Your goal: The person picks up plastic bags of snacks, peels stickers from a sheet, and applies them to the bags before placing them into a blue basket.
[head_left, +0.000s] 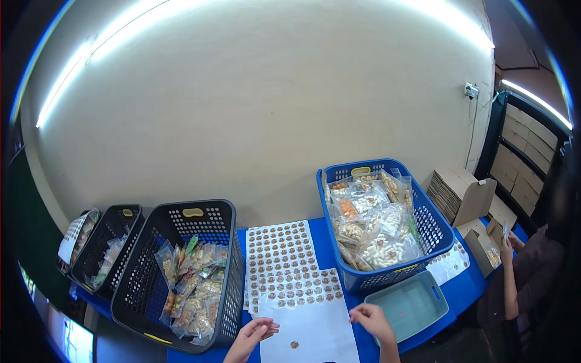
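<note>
Both of my hands are over the near part of the blue table. My left hand [255, 336] is at the left edge of a mostly bare white sticker sheet [315, 330], fingers loosely bent; whether they hold anything is too small to tell. Beyond the sheet's right edge, my right hand [371, 320] has its fingertips pinched together, and what they hold, if anything, cannot be made out. One round sticker [295, 345] remains low on the bare sheet. Behind it lie sheets with rows of round stickers [281, 251].
A black basket [139, 290] with small packets stands left, smaller baskets [100, 242] beyond. A blue basket [375, 279] of packets and a green tray [411, 305] are right. Cardboard boxes [463, 196] stand near another person [526, 272] holding something small.
</note>
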Demonstrator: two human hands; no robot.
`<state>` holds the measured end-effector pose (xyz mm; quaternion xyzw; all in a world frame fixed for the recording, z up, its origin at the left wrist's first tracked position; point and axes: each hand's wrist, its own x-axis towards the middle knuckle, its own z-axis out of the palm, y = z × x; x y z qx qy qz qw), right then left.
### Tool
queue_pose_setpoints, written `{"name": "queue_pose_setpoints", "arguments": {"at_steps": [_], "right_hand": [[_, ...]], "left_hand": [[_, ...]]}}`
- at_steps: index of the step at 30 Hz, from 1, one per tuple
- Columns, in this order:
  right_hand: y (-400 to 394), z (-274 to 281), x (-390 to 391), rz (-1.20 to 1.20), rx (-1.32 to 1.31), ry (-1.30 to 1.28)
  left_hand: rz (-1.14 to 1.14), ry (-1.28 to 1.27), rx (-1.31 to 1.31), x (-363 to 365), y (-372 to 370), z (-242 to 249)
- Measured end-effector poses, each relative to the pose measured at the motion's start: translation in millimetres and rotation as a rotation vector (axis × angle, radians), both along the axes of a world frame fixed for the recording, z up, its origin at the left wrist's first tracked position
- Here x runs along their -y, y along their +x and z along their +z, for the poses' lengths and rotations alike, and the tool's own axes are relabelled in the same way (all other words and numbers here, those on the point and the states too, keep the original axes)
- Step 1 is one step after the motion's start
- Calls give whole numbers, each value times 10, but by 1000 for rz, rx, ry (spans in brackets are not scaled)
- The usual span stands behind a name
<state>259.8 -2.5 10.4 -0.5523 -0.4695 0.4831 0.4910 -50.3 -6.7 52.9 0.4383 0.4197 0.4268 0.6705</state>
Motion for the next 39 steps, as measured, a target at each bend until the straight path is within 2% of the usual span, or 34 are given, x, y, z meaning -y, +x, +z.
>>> {"name": "queue_pose_setpoints", "arguments": {"at_steps": [3, 4, 6, 10, 12, 14, 16, 20, 24, 28, 30, 31, 32, 34, 36, 39], "right_hand": [[-11, -104, 201, 26, 69, -107], [-7, -161, 220, 27, 100, -125], [0, -251, 210, -53, 36, -111], [11, -96, 202, -146, -14, -51], [22, -14, 145, -155, 5, 0], [-48, 134, 102, -133, -2, 83], [-90, 235, 60, -145, 46, 135], [-127, 407, 50, -153, 38, 214], [-263, 624, 91, -98, 25, 256], [-543, 396, 10, 27, -56, 174], [-643, -25, -91, 183, -63, 81], [-721, -220, -112, 241, -22, 67], [-810, -365, -113, 299, 19, 56], [-1001, -522, -66, 308, 98, 14], [-1098, -588, -39, 376, 64, -14], [-1078, -736, -12, 411, 66, -44]], "left_hand": [[-138, 30, -33, 7, -190, 223], [-170, 134, -7, -8, -271, 282], [-132, 242, -141, -21, -388, 664], [39, 499, -393, -239, -648, 1223], [137, 706, -506, -484, -760, 1337], [242, 739, -436, -750, -806, 1377], [307, 738, -495, -992, -895, 1364], [345, 767, -546, -1400, -978, 1115], [343, 1000, -1102, -1720, -1115, 697], [196, 1000, -1314, -2165, -1544, 21], [3, 669, -1544, -2476, -1807, -399], [-100, 497, -1642, -2576, -1857, -493], [-137, 367, -1630, -2605, -1827, -436], [-55, 349, -1637, -2802, -1928, -707], [-7, 327, -1697, -2991, -2019, -1036], [144, 352, -1742, -2936, -1922, -1202]]}}
